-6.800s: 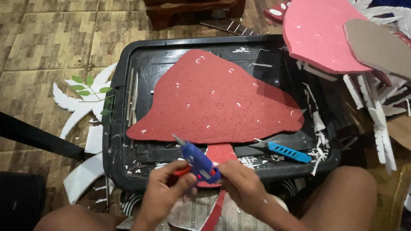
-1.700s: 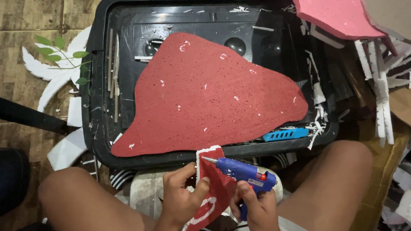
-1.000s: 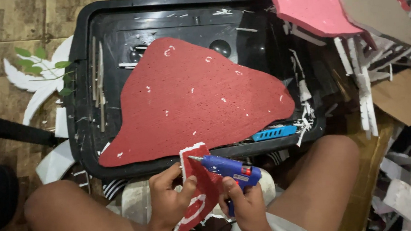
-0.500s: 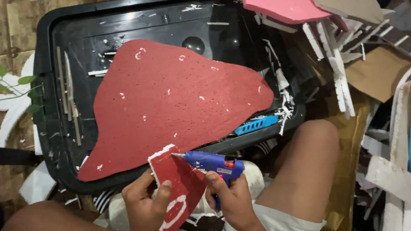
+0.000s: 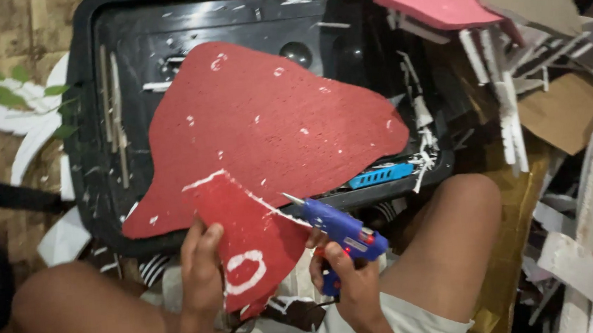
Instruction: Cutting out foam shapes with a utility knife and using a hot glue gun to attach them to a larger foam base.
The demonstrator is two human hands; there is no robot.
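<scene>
Dim warm indoor light, soft motion blur, dark shadowed corners.

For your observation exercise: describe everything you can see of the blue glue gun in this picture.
The glue gun is blue plastic with a red trigger area and a thin metal nozzle. The right hand grips its handle and holds it tilted, nozzle pointing up and left. The tip meets the white edge of the small red foam piece, which the left hand holds, above the person's lap.
</scene>
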